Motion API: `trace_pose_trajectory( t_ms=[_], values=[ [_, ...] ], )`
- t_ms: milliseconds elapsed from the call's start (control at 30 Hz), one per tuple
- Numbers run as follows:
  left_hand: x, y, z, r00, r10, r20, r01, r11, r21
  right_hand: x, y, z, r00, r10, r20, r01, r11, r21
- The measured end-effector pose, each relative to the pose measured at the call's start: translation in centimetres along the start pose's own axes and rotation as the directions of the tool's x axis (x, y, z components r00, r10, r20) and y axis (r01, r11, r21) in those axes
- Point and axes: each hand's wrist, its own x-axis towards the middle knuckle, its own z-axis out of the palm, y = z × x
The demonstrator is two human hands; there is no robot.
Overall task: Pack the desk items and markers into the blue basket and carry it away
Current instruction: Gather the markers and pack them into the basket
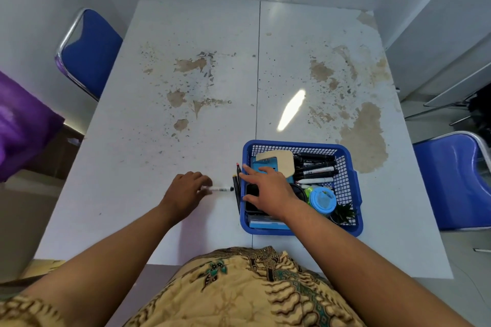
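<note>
**Nearly packed: three or so markers left on the desk**

From where I stand, most of the job looks done. The blue basket (292, 144) sits on the desk (186, 119) just in front of the person, towards their right, and it is already well filled. A row of black markers (316, 166) lies along its far side, with a beige wooden piece (281, 162) tilted against them. A round tub with a blue lid (322, 199) and a small green plant (345, 212) fill the near right corner. A pale blue box (265, 224) lies at the near edge under other things.

What remains outside is little. A white marker (220, 189) lies flat on the desk just left of the basket. The left hand (186, 191) has its grip curled narrow over the marker's far end, and the marker is not lifted. A few dark markers (236, 194), one with a red tip, lie right against the outside of the basket's left wall. The right hand (268, 191) reaches across that corner of the basket towards them. Its grip is wide, with fingers spread and straight, and it holds nothing.

My guess is that these last markers go in next. After that, the basket has yet to be lifted and carried off.
</note>
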Motion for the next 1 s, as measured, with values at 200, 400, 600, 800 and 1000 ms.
trace_pose_trajectory(
  t_ms=[200, 400, 600, 800, 1000],
  values=[
    [1.3, 3.3, -2.7, 0.988, -0.036, -0.148, 0.001, 0.972, -0.234, -0.2, -0.4, 0.3, 0.968, 0.173, -0.182, -0.031, 0.800, 0.600],
    [2.8, 9.2, -2.8, 0.984, -0.037, -0.176, -0.026, 0.939, -0.342, -0.8, 0.2, -1.7, 0.936, 0.309, -0.169, 0.012, 0.451, 0.892],
    [3.1, 12.5, -0.8, 0.985, -0.175, 0.002, 0.170, 0.949, -0.266, -2.2, 6.4, -3.6, 0.711, 0.649, -0.269, 0.045, 0.340, 0.939],
    [2.9, 12.3, 1.1, 0.969, -0.231, 0.092, 0.248, 0.924, -0.291, -2.8, 12.8, -3.6, 0.356, 0.912, -0.203, -0.080, 0.246, 0.966],
    [3.3, 12.6, 0.6, 0.958, -0.257, 0.131, 0.281, 0.934, -0.223, -1.8, 16.0, -1.8, 0.457, 0.890, 0.011, -0.257, 0.120, 0.959]
  ],
)
